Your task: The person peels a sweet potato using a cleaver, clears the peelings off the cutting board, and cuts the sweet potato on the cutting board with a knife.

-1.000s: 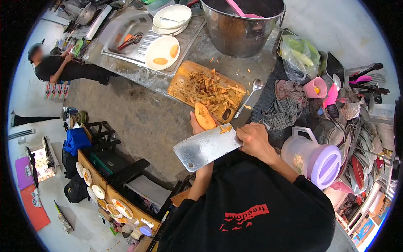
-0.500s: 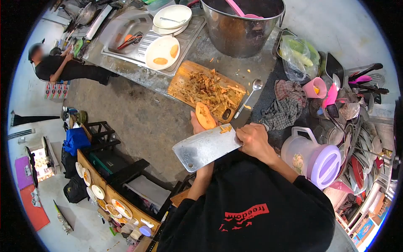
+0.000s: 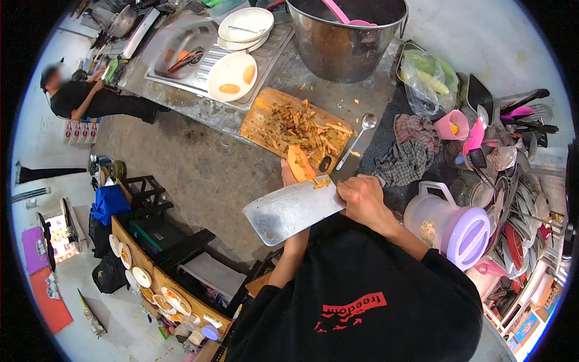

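My left hand [image 3: 288, 174] is wrapped round a peeled orange piece of fruit [image 3: 298, 161] that looks like papaya, near the cutting board's front edge. My right hand [image 3: 363, 198] grips the handle of a wide cleaver [image 3: 289, 211]. The blade's upper edge lies against the fruit's lower end, with thin orange shavings [image 3: 321, 181] on it. The blade hides part of my left hand and wrist. Orange and brownish peelings [image 3: 301, 123] cover much of the wooden cutting board [image 3: 259, 111]. Behind the board, a white bowl [image 3: 212, 77] holds two orange pieces.
A spoon [image 3: 359, 139] lies right of the board. A large metal pot [image 3: 344, 51] stands behind. A steel sink [image 3: 175, 42] is at the back left. Cloths [image 3: 407, 160], a pink cup [image 3: 449, 127] and a lidded jug [image 3: 437, 217] stand right. A person [image 3: 78, 96] works far left.
The fruit has turned in my left hand, so its face is seen more edge-on. The cleaver has moved slightly left, and more shavings lie at its upper edge.
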### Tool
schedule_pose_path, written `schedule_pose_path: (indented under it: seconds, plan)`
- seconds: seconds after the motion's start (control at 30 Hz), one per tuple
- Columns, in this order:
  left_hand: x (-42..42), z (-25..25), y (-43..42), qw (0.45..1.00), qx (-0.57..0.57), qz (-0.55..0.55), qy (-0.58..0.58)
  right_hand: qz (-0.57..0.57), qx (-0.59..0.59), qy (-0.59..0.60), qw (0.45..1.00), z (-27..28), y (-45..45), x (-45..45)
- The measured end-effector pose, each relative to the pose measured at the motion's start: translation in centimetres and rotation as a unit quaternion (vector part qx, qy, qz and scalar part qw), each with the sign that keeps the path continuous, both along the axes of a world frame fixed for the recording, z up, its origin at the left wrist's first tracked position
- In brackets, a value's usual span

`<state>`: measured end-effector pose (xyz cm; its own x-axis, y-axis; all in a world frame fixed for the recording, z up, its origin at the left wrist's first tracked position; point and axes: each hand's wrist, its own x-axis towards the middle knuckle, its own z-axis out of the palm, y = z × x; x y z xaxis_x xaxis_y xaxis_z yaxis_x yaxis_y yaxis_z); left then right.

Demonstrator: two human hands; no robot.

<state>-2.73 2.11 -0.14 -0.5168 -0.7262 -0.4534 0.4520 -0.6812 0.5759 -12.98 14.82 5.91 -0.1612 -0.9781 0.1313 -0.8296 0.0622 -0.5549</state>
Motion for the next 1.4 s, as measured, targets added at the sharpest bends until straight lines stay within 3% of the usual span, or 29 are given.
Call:
schedule_pose_path:
  seconds: [0.3,0.33,0.37,0.4,0.47,0.53,0.67,0.77,0.83,0.87,0.9,0.93,1.17,1.23,1.37,1.4]
  plan:
    - [-3.3,-0.6,0.3,0.999,-0.016,0.008,-0.033,-0.027,-0.025,-0.006,0.999,0.1,-1.0,0.3]
    - [1.0,0.3,2.0,0.999,-0.018,0.007,-0.036,-0.029,-0.055,0.001,0.998,-0.1,-1.2,0.4]
    - [-3.4,-0.5,-0.3,0.999,-0.021,0.006,-0.038,-0.03,-0.086,0.01,0.996,-0.1,-1.2,0.3]
    - [1.5,0.5,2.0,0.999,-0.024,0.005,-0.04,-0.031,-0.087,0.012,0.996,-0.1,-1.2,0.2]
    - [1.5,1.3,1.8,0.999,-0.026,0.006,-0.044,-0.029,-0.074,0.017,0.997,-0.2,-1.0,-0.1]
    - [1.3,3.5,1.4,0.999,0.003,0.039,0.019,-0.032,-0.062,0.013,0.997,-0.2,-0.7,-0.4]
    - [1.0,0.4,2.1,0.997,0.035,0.061,0.032,-0.039,-0.055,0.012,0.998,-0.8,-0.5,-0.8]
    - [1.7,1.2,1.8,0.998,-0.046,0.005,0.044,-0.037,-0.04,0.012,0.998,-0.2,-0.4,-1.0]
    - [2.6,-0.6,1.8,0.977,-0.115,-0.068,0.167,-0.037,-0.038,0.017,0.998,0.2,-0.6,-1.0]
    - [2.7,-0.4,2.8,0.977,-0.115,-0.067,0.167,-0.038,-0.036,0.022,0.998,0.4,-0.7,-1.0]
    - [2.5,-0.1,4.5,0.968,-0.243,-0.061,-0.013,-0.037,-0.036,0.022,0.998,0.5,-0.8,-0.9]
    - [2.5,0.1,5.4,0.912,-0.359,-0.052,-0.193,-0.034,-0.036,0.021,0.999,0.7,-1.0,-0.9]
    - [2.7,-1.2,3.3,0.967,-0.254,0.0,-0.025,-0.031,-0.019,0.012,0.999,0.4,-1.0,-0.7]
    - [2.3,0.9,1.5,0.996,-0.022,-0.023,0.083,-0.026,-0.029,0.001,0.999,-0.3,-0.7,-1.0]
    - [1.9,-0.8,3.1,0.995,-0.073,-0.023,0.057,-0.032,-0.037,-0.009,0.999,-0.5,-0.4,-1.2]
    - [1.8,-2.0,3.8,0.981,-0.195,-0.005,-0.016,-0.031,-0.037,-0.009,0.999,-0.5,-0.5,-1.3]
